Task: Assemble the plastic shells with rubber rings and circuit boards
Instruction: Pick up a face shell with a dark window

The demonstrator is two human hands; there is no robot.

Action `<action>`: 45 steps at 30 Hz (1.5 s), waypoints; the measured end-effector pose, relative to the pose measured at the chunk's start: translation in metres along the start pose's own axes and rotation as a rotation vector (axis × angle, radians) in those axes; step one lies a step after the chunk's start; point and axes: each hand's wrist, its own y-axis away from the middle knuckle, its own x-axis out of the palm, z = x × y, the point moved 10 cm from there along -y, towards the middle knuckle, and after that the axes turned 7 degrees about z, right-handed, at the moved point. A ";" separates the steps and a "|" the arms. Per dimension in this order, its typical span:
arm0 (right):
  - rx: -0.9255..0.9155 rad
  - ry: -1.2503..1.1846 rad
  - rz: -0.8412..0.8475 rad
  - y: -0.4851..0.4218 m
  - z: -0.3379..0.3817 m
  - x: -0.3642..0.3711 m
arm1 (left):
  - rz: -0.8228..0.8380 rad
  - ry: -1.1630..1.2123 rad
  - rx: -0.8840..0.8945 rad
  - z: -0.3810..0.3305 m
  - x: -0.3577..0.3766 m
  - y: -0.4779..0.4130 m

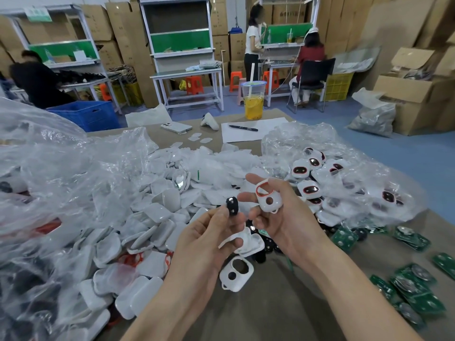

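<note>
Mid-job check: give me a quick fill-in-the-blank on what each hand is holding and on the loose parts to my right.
1. The left hand pinches a small ____ rubber piece at its fingertips.
2. The white shell held in the right hand has a ____ ring round its larger opening.
3. The circuit boards lying on the right side of the table are ____ in colour.

Missing words: black; red; green.
</note>
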 end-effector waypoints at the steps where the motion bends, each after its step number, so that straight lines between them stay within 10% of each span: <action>1: 0.003 -0.003 -0.002 0.000 -0.001 0.000 | -0.004 0.008 0.000 0.000 -0.001 0.000; 13: -0.091 0.221 -0.028 0.003 0.001 0.000 | -0.024 -0.004 0.016 0.000 -0.011 -0.004; 31: -0.221 0.341 -0.020 0.011 0.012 0.015 | -0.175 -0.714 0.427 -0.040 -0.009 0.012; 45: -0.259 0.407 -0.025 0.014 0.017 0.018 | -0.170 -0.702 0.429 -0.039 -0.012 0.011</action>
